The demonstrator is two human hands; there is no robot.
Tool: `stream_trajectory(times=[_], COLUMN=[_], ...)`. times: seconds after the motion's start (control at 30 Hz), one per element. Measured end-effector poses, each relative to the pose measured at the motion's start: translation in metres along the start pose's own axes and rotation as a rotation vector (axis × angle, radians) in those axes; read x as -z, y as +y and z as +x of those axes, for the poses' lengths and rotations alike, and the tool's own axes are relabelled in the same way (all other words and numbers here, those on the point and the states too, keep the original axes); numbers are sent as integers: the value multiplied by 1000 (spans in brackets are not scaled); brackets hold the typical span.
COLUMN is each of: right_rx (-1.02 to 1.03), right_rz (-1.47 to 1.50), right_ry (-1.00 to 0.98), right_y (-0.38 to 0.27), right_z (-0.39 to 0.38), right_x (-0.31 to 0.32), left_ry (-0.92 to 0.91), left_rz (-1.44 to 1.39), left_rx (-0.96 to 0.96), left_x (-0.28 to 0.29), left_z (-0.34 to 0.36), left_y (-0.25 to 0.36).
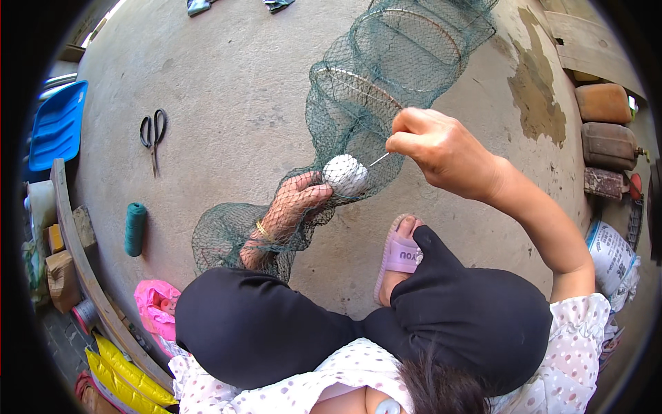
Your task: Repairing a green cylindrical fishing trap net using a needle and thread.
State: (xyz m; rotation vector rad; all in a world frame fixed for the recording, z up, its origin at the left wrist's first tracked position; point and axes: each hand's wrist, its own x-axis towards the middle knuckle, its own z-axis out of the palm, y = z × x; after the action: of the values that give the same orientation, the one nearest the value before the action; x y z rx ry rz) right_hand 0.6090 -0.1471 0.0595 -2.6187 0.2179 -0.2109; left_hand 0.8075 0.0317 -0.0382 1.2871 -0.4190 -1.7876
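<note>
A long green mesh fish trap (407,52) with round hoops stretches from my lap toward the far right. My left hand (295,203) reaches inside the netting, its fingers closed against a white ball (345,175) that lies under the mesh. To the right of the ball, my right hand (441,148) is outside the net, thumb and fingers pinched together. From that pinch a thin, pale needle (379,159) sticks out, its point toward the ball. Whether thread runs from it, I cannot tell.
Black scissors (154,138) and a green twine spool (135,229) lie on the concrete floor (227,103) at left. A blue tray (58,125) and a wooden beam (89,269) line the left side. Plastic jerrycans (609,145) stand at right; a pink bag (156,309) sits beside my knee.
</note>
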Motion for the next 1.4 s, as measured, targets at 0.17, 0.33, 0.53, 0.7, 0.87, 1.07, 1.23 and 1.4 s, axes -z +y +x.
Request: stream_trajectory(times=[0.17,0.33,0.53,0.7,0.87,1.07,1.23,1.4], right_rx=[48,76,67,-117,-165,-164,164,235], right_rz=[-153,-121,132,400,560,569,-27,-241], right_ry=[60,64,35,26,-22,-59,37,24], right_y=[2,5,6,9,12,14,17,19], right_z=[8,11,13,13,15,17,20,16], right_x=[-6,-16,-28,-30,-31,-29,-26,-25], left_ry=[1,-3,-20,-161,-181,-179,-161,-87], left_rz=[9,23,-13,-79,-177,-164,-173,-189], left_rx=[7,7,-6,-71,-80,-115,-85,-105], left_x=[1,0,-10,2,3,3,-2,-4], left_z=[0,0,-2,-1,1,5,4,2], left_y=[1,3,8,3,-3,-1,4,3])
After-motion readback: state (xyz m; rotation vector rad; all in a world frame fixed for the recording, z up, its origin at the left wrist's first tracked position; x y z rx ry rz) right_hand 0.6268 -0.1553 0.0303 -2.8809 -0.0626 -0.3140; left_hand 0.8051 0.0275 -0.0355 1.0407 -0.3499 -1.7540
